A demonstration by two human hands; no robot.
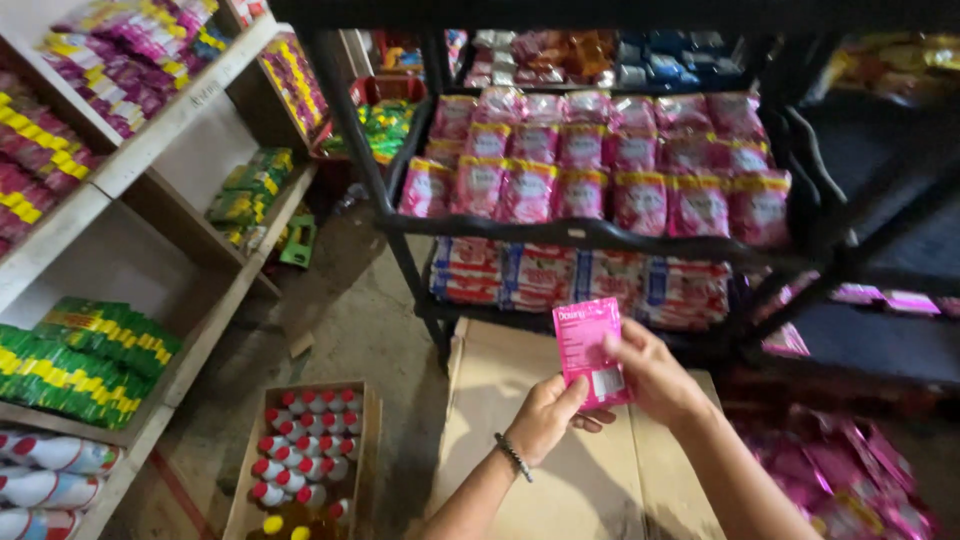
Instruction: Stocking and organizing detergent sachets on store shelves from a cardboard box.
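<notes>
Both hands raised over cardboard box (pixel 520 400): left hand (pixel 545 418), right hand (pixel 655 375) pinch pink sachet (pixel 590 350) upright, forearms angled inward.

Black metal shelf (pixel 600 232) carries rows of pink sachet packs (pixel 590 165); concrete floor (pixel 350 310) bears a closed cardboard box (pixel 560 470) and a crate of red-capped bottles (pixel 305 450).

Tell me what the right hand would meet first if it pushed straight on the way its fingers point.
The right hand points left at the pink sachet it already pinches; past that, probably the left hand, though depth is unclear.
</notes>
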